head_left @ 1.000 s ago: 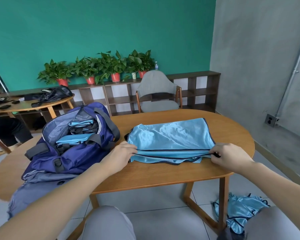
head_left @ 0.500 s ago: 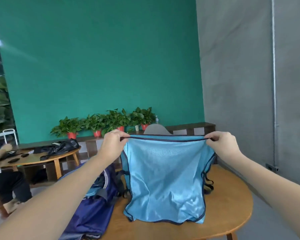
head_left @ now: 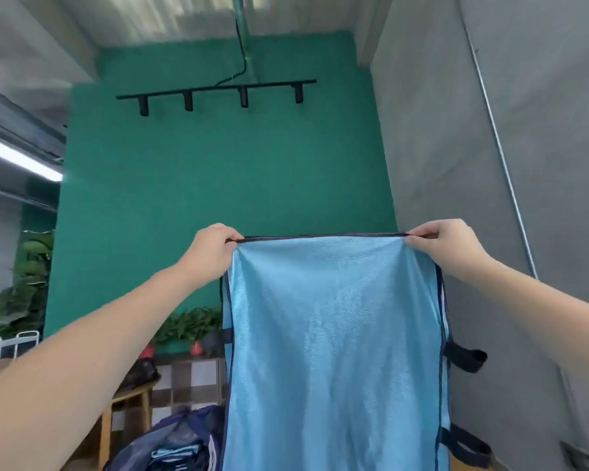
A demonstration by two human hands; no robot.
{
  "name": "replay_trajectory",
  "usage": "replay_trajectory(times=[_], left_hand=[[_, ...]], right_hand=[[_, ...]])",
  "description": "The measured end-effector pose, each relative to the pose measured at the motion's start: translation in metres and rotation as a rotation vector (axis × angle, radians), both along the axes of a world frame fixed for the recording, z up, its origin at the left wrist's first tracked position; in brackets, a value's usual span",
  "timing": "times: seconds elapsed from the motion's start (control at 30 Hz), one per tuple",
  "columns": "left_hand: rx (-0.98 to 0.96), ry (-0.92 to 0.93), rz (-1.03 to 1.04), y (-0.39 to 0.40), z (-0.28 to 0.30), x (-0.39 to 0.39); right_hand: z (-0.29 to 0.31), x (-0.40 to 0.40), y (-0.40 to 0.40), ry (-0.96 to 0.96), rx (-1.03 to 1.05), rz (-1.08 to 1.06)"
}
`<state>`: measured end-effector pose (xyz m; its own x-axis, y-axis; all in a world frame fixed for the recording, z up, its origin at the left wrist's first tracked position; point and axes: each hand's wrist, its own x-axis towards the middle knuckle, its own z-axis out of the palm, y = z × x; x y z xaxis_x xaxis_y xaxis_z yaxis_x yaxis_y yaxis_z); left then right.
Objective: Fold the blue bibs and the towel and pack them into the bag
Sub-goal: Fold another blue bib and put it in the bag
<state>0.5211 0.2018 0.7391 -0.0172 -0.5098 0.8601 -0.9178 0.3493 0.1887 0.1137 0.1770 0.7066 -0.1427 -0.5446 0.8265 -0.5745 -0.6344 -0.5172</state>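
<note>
Since half a second ago both hands are lifting the blue bib [head_left: 334, 334] higher, off the table, so that it is hanging full length. The left hand [head_left: 208, 254] and right hand [head_left: 447, 248] are each pinching a top corner of the dark-trimmed hem, fingers curled tight on the cloth, pulling it taut between them, probably to shake the fabric flat for folding. Below the left hand, the bag [head_left: 181, 443] is lying open, folded blue pieces showing inside. Beyond the hands, potted plants [head_left: 187, 329] are lining a green wall [head_left: 218, 185].
</note>
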Motion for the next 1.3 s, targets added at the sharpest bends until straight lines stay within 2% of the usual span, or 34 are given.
replay_trajectory(times=[0.3,0.5,0.77,0.87,1.03,1.13,1.3], left_hand=[[0.253,0.227,-0.254,0.021,0.008,0.013],[0.245,0.229,-0.240,0.016,0.010,0.018],[0.295,0.249,-0.268,0.016,0.012,0.033],[0.257,0.248,-0.241,0.020,0.008,0.031],[0.052,0.223,-0.145,0.025,-0.003,0.020],[0.012,0.233,-0.172,0.023,-0.006,0.022],[-0.020,0.315,-0.308,0.024,-0.006,0.022]], right_hand=[[0.014,-0.014,0.010,0.028,0.059,0.020],[0.019,-0.016,0.014,0.101,0.111,0.040],[0.021,-0.016,0.015,0.077,0.071,-0.002],[0.019,-0.015,0.015,0.057,0.042,-0.012],[0.016,-0.012,0.011,0.088,0.019,-0.027],[0.013,-0.012,0.008,0.135,-0.005,-0.027],[0.011,-0.009,0.009,0.075,-0.048,-0.011]])
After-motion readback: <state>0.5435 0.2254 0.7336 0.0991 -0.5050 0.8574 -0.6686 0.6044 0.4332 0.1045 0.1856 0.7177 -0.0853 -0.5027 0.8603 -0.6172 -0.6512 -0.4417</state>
